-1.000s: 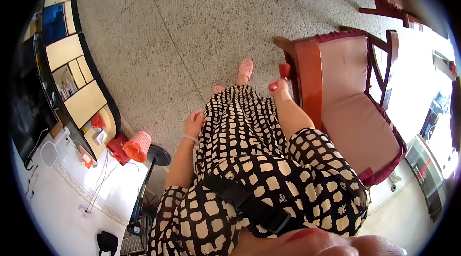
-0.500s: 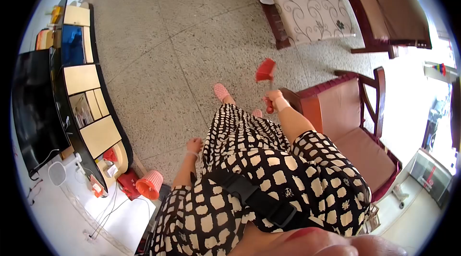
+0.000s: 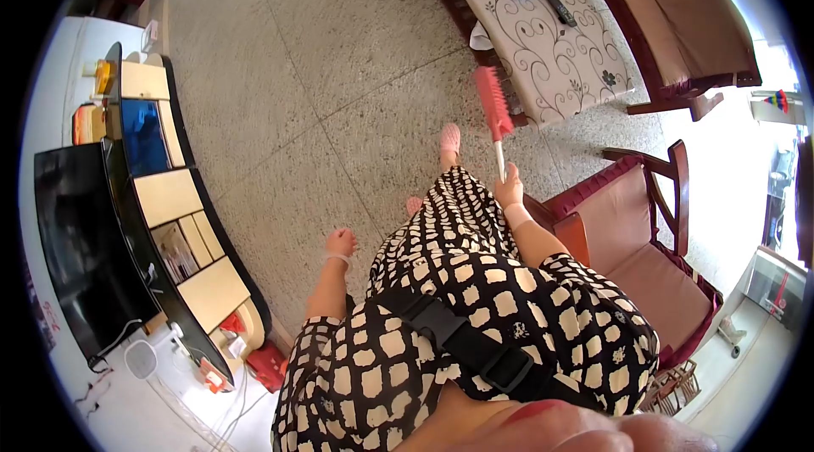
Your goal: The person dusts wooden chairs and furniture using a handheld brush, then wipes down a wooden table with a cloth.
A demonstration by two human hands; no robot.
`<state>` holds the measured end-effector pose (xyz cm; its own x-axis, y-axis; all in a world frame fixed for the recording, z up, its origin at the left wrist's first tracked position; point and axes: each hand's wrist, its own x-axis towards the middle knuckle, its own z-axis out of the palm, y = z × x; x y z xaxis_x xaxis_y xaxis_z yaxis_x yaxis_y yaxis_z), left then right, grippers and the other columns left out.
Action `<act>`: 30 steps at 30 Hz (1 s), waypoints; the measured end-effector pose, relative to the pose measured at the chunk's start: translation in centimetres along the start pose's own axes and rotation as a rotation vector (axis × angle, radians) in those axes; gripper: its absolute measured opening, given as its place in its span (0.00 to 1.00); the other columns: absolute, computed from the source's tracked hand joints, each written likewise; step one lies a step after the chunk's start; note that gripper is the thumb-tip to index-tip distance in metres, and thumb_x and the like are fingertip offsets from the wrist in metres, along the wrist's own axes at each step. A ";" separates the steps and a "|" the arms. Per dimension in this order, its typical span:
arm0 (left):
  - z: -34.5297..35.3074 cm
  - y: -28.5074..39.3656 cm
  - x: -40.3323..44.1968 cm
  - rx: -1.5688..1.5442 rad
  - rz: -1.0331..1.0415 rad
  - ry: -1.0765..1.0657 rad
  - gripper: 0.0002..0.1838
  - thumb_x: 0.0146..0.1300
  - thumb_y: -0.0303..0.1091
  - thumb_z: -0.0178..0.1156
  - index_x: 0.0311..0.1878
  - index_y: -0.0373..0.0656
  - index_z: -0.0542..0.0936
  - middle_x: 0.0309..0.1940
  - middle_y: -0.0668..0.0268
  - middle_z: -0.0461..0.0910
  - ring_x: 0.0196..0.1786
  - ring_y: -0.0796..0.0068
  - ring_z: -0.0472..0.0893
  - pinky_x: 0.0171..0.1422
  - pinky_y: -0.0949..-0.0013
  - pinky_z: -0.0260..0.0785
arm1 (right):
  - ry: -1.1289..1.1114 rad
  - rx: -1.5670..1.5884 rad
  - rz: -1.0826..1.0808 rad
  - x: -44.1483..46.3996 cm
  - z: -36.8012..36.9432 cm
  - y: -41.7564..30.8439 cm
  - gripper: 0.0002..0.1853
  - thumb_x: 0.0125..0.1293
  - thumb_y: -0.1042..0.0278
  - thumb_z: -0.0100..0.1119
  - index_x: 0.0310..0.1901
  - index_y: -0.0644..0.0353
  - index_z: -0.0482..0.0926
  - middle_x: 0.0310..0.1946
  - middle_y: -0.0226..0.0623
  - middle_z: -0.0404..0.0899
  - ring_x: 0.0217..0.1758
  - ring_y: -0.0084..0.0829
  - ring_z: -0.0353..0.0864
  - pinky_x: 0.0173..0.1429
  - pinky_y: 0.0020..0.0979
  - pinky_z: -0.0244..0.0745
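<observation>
We grip the red brush (image 3: 492, 103) by its white handle (image 3: 499, 160) in our right hand (image 3: 510, 187), positioned above the floor (image 3: 356, 53), near the bench (image 3: 530, 41). Our left hand (image 3: 341, 242) hangs half-curled, unclenched, beside the patterned dress (image 3: 441, 257).

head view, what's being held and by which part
The right hand holds a red-headed tool by the end of its handle; nothing shows in the left hand.

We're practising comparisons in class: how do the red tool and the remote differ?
The red tool is red and whitish; the remote is black. The tool is held in the right hand; the remote lies on the table. Both are longer than wide.
</observation>
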<state>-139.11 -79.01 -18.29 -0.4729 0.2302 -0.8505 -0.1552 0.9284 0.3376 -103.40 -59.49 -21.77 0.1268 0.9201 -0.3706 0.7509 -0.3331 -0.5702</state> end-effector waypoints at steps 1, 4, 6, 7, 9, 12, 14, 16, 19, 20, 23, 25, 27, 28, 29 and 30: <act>0.3 0.5 0.8 0.060 -0.006 -0.018 0.11 0.55 0.36 0.46 0.32 0.38 0.72 0.20 0.66 0.73 0.21 0.76 0.72 0.23 0.74 0.63 | 0.029 0.023 0.053 1.4 0.0 -0.9 0.22 0.48 0.69 0.47 0.49 0.59 0.60 0.36 0.56 0.71 0.39 0.52 0.71 0.43 0.41 0.66; 2.0 3.1 1.2 -0.063 -0.061 -0.018 0.11 0.55 0.36 0.46 0.31 0.38 0.73 0.20 0.65 0.73 0.23 0.76 0.73 0.24 0.74 0.64 | 0.287 0.161 0.280 7.5 1.7 -0.2 0.20 0.50 0.69 0.47 0.48 0.58 0.61 0.35 0.52 0.72 0.38 0.48 0.72 0.42 0.38 0.67; 1.7 6.4 -1.9 0.138 0.050 -0.027 0.11 0.55 0.36 0.46 0.32 0.38 0.73 0.24 0.65 0.74 0.26 0.75 0.73 0.26 0.74 0.65 | 0.424 0.236 0.545 10.5 1.0 -1.1 0.17 0.51 0.68 0.47 0.44 0.60 0.63 0.36 0.50 0.72 0.38 0.47 0.73 0.41 0.38 0.68; 2.0 8.3 -3.0 0.143 0.040 0.006 0.11 0.55 0.36 0.46 0.33 0.38 0.73 0.25 0.65 0.74 0.26 0.76 0.73 0.27 0.74 0.65 | 0.416 0.241 0.703 13.3 1.3 0.1 0.15 0.52 0.67 0.47 0.42 0.60 0.64 0.35 0.49 0.73 0.37 0.46 0.74 0.41 0.37 0.69; 1.8 10.2 -3.2 0.151 -0.012 0.029 0.12 0.55 0.36 0.47 0.36 0.38 0.73 0.27 0.65 0.74 0.27 0.76 0.73 0.28 0.74 0.66 | 0.414 0.277 0.910 16.8 1.6 -1.1 0.12 0.52 0.68 0.47 0.39 0.61 0.65 0.35 0.48 0.73 0.37 0.43 0.75 0.39 0.36 0.70; 0.8 13.5 -0.1 -0.001 -0.005 0.055 0.14 0.54 0.36 0.48 0.40 0.37 0.72 0.29 0.64 0.74 0.29 0.76 0.74 0.30 0.75 0.66 | 0.461 0.358 1.062 20.4 1.8 -7.9 0.12 0.52 0.70 0.46 0.39 0.62 0.66 0.34 0.47 0.73 0.36 0.39 0.76 0.37 0.36 0.72; 1.4 15.0 0.3 -0.213 0.025 0.106 0.14 0.54 0.36 0.48 0.39 0.36 0.72 0.29 0.63 0.74 0.29 0.75 0.74 0.31 0.75 0.66 | 0.274 0.246 0.811 21.5 4.4 -10.5 0.13 0.51 0.69 0.47 0.39 0.62 0.67 0.33 0.47 0.74 0.34 0.40 0.76 0.35 0.36 0.71; 2.8 17.4 0.9 -0.196 0.073 0.046 0.15 0.54 0.36 0.48 0.40 0.35 0.71 0.28 0.64 0.74 0.29 0.75 0.74 0.30 0.75 0.66 | 0.173 0.148 0.365 25.1 12.6 -9.5 0.14 0.50 0.68 0.47 0.40 0.61 0.69 0.32 0.47 0.74 0.33 0.43 0.76 0.35 0.36 0.70; 3.2 21.2 3.1 -0.048 0.141 -0.064 0.16 0.54 0.37 0.48 0.41 0.35 0.70 0.30 0.64 0.74 0.29 0.76 0.73 0.31 0.75 0.66 | -0.323 0.415 0.156 24.2 4.7 -25.8 0.16 0.49 0.66 0.46 0.40 0.61 0.69 0.27 0.48 0.74 0.32 0.45 0.74 0.37 0.36 0.68; 3.5 22.4 3.2 -0.045 0.171 -0.055 0.15 0.54 0.38 0.48 0.39 0.36 0.71 0.30 0.64 0.74 0.29 0.76 0.73 0.32 0.74 0.66 | -0.396 0.391 0.104 25.2 5.1 -27.5 0.16 0.49 0.65 0.47 0.40 0.61 0.69 0.27 0.49 0.74 0.32 0.46 0.74 0.37 0.37 0.68; 3.5 25.5 3.7 0.024 0.128 -0.060 0.15 0.54 0.38 0.48 0.40 0.36 0.71 0.29 0.63 0.74 0.28 0.76 0.72 0.32 0.73 0.65 | -0.445 0.376 -0.030 28.8 6.3 -30.3 0.17 0.49 0.64 0.48 0.41 0.62 0.68 0.27 0.49 0.73 0.32 0.46 0.73 0.37 0.37 0.67; 3.0 26.2 5.5 0.013 0.110 -0.038 0.15 0.54 0.37 0.48 0.40 0.36 0.70 0.28 0.63 0.73 0.27 0.76 0.72 0.31 0.73 0.65 | -0.253 0.458 -0.080 31.0 8.3 -30.9 0.17 0.49 0.63 0.49 0.40 0.62 0.68 0.27 0.49 0.73 0.33 0.46 0.73 0.38 0.37 0.67; 1.6 28.7 7.4 0.052 0.010 -0.043 0.13 0.55 0.37 0.48 0.38 0.36 0.71 0.27 0.63 0.73 0.27 0.75 0.72 0.31 0.72 0.65 | -0.133 0.394 -0.055 34.4 9.1 -31.8 0.17 0.49 0.63 0.50 0.40 0.62 0.68 0.29 0.50 0.73 0.35 0.46 0.73 0.39 0.37 0.66; 1.0 29.9 8.2 0.070 -0.027 -0.041 0.13 0.55 0.37 0.48 0.37 0.37 0.71 0.27 0.63 0.73 0.27 0.75 0.71 0.31 0.72 0.65 | -0.083 0.384 -0.046 35.5 8.3 -32.1 0.17 0.49 0.63 0.50 0.40 0.62 0.68 0.30 0.50 0.73 0.36 0.46 0.73 0.40 0.38 0.66; 0.5 29.0 11.0 0.004 -0.111 -0.054 0.11 0.54 0.35 0.48 0.34 0.37 0.72 0.26 0.63 0.72 0.26 0.74 0.71 0.30 0.71 0.65 | -0.035 0.291 -0.081 36.9 7.8 -31.9 0.16 0.49 0.64 0.50 0.39 0.63 0.69 0.29 0.50 0.73 0.36 0.46 0.73 0.40 0.38 0.66; 0.0 29.3 13.2 -0.016 -0.149 -0.001 0.11 0.54 0.35 0.47 0.33 0.37 0.73 0.25 0.62 0.73 0.25 0.73 0.71 0.30 0.71 0.65 | 0.016 0.194 -0.117 38.6 7.7 -31.6 0.15 0.48 0.65 0.49 0.37 0.65 0.69 0.29 0.51 0.73 0.35 0.47 0.73 0.40 0.38 0.66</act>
<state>-149.91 -48.80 -19.59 -0.4431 0.0907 -0.8919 -0.2371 0.9476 0.2142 -127.21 -15.02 -23.69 0.0572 0.9574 -0.2831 0.6223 -0.2560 -0.7397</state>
